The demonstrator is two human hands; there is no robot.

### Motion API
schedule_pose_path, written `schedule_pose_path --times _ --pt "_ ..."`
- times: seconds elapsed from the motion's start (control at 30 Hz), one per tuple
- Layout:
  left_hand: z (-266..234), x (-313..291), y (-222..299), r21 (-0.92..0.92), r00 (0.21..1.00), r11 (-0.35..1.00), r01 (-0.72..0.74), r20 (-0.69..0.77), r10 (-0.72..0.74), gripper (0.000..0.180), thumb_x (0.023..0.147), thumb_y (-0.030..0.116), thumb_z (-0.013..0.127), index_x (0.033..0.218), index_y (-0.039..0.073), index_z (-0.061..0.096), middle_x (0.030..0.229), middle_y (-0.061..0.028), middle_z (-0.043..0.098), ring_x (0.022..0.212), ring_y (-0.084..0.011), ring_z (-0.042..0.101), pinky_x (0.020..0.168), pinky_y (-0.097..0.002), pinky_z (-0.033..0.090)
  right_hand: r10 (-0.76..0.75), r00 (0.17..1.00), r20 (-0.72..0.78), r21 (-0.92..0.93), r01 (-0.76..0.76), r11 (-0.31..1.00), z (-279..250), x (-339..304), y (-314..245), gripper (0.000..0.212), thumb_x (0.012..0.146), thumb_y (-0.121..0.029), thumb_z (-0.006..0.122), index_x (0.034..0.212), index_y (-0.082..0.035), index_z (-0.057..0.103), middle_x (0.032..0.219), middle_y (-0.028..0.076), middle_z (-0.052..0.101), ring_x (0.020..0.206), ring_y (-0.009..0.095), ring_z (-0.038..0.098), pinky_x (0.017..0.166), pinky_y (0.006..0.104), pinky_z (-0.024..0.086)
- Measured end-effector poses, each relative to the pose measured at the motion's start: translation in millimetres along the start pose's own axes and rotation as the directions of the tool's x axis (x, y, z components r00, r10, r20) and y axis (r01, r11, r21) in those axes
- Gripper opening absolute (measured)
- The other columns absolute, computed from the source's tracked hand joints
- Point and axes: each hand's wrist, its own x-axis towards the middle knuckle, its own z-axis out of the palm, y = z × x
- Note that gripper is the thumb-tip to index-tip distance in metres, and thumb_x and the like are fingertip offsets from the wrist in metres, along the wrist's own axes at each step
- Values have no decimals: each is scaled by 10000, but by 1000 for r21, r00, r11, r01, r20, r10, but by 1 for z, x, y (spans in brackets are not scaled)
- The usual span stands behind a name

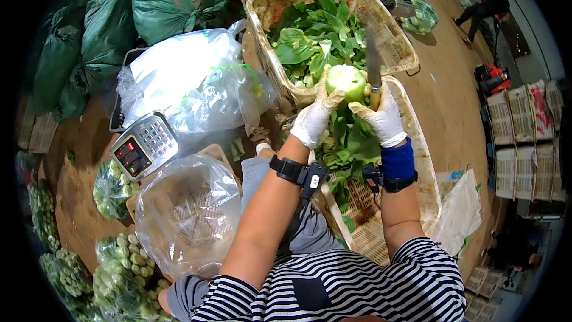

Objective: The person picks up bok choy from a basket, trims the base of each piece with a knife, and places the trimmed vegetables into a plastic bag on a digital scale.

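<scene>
My gloved left hand [313, 120] is wrapped round a head of bok choy [345, 82], its pale cut base facing up and its leaves hanging below. In my gloved right hand [384, 120] is a knife [373, 62], held by its handle with the blade pointing away from me. That hand's thumb lies close beside the bok choy; I cannot tell whether it touches. Both hands are above the near cream plastic crate [430, 173], which holds more leafy greens [356, 143]. Beyond it, a far crate [390, 36] is heaped with bok choy [310, 36].
On the left, a bag-lined basket [185, 203] stands beside a scale display [143, 146] and clear plastic bags [190, 77]. Bagged bok choy [122, 262] lies at lower left, green sacks [173, 3] at the back. Stacked crates [524, 116] and a walking person [488, 9] are far right.
</scene>
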Motion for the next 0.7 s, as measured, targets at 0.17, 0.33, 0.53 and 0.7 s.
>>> schedule_pose_path --times 0.17,0.33,0.53,0.7 --pt "3 -10 27 -16 870 901 434 268 -414 552 882 386 558 1331 91 431 1166 -34 560 1016 -97 515 874 -256 427 374 921 105 484 -377 790 -54 -21 19 275 797 -175 694 971 -66 511 824 -39 524 729 55 493 650 198 436" --pt "19 -21 28 26 900 973 230 375 -223 448 887 231 526 1271 19 437 1205 -47 503 1101 -135 457 984 -289 328 419 844 335 643 -530 553 -47 -33 53 238 803 -184 692 940 -70 534 822 -40 547 720 39 494 636 174 415" --pt "15 -18 3 126 970 968 215 84 -226 615 820 305 651 1294 4 400 1173 -87 536 1043 -157 513 919 -279 401 276 954 113 193 -294 936 -31 -21 3 401 780 -210 710 1098 -31 543 943 18 613 854 94 560 755 235 445" --pt "22 -16 17 194 942 936 293 111 -317 609 787 277 696 1264 9 428 1105 -64 575 968 -141 551 872 -263 431 264 896 356 -63 -259 964 -50 -1 10 613 703 -306 766 1177 -33 491 991 94 609 904 172 562 808 290 442"
